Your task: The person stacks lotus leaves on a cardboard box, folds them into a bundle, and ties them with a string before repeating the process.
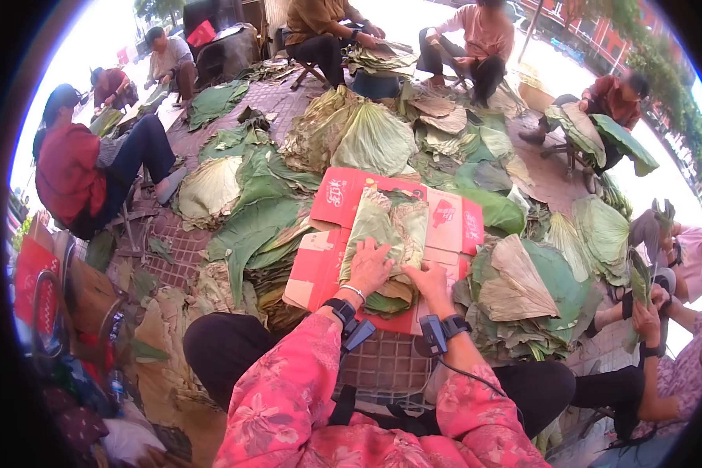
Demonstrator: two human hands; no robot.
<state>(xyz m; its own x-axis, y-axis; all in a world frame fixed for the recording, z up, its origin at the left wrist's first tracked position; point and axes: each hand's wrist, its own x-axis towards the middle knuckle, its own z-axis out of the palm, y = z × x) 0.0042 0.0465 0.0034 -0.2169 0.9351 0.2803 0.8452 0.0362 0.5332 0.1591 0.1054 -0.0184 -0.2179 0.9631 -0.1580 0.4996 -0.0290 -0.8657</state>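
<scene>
A folded, pale green dried leaf (398, 226) lies on a flattened red cardboard box (312, 269) in front of me. My left hand (369, 265) rests on the leaf's lower left part, palm down with the fingers spread. At the leaf's lower right edge is my right hand (430, 282), its thumb reaching toward the leaf; its other fingers are partly hidden, and whether they hold the edge is unclear. Darker green leaf layers (390, 300) show below, between my wrists.
Stacked leaves (249, 210) lie at the left, with another pile (526, 288) at the right and large leaves (374, 140) beyond the cardboard. Several seated people surround the piles; one co-worker (671, 335) sits close at the right. Bags and bottles (117, 386) stand at the lower left.
</scene>
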